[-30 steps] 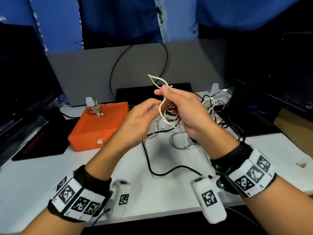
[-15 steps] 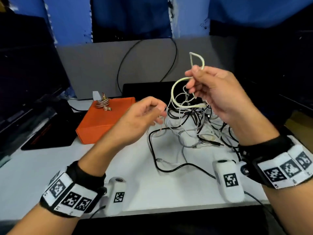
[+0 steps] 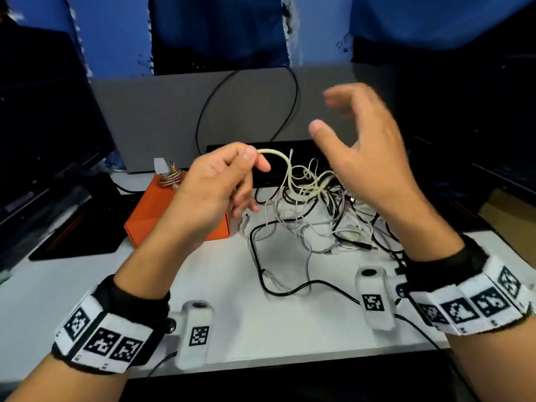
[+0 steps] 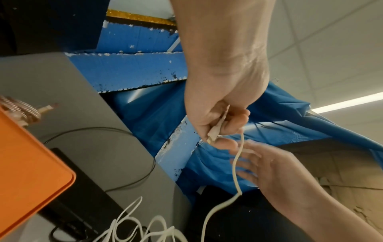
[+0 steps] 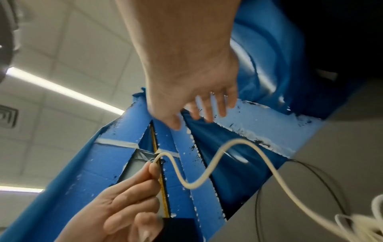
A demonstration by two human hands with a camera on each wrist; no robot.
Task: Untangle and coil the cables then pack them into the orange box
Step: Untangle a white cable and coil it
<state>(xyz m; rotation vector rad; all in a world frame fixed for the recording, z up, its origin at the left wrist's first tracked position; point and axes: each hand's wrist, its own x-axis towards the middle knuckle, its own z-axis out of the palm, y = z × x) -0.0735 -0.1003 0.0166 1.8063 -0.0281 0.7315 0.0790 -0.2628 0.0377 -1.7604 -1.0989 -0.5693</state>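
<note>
My left hand (image 3: 232,169) pinches the plug end of a cream cable (image 3: 285,166) above the table; the left wrist view shows the connector (image 4: 213,132) between thumb and fingers. From there the cream cable (image 5: 238,160) arcs down into a tangle of white and black cables (image 3: 322,216) on the white table. My right hand (image 3: 356,134) hovers above the tangle, fingers spread and blurred, holding nothing. The orange box (image 3: 150,216) lies shut to the left, partly hidden by my left hand, with a coiled copper-coloured cable (image 3: 171,178) on its lid.
A black cable (image 3: 278,285) snakes from the tangle toward the table's front edge. A grey panel (image 3: 162,117) stands behind, with a black cable looped against it. Dark equipment flanks both sides, and a black mat (image 3: 75,236) lies at left.
My right hand has let go of the cream cable and lifted away open. My left hand has risen and now pinches the cable's end.
</note>
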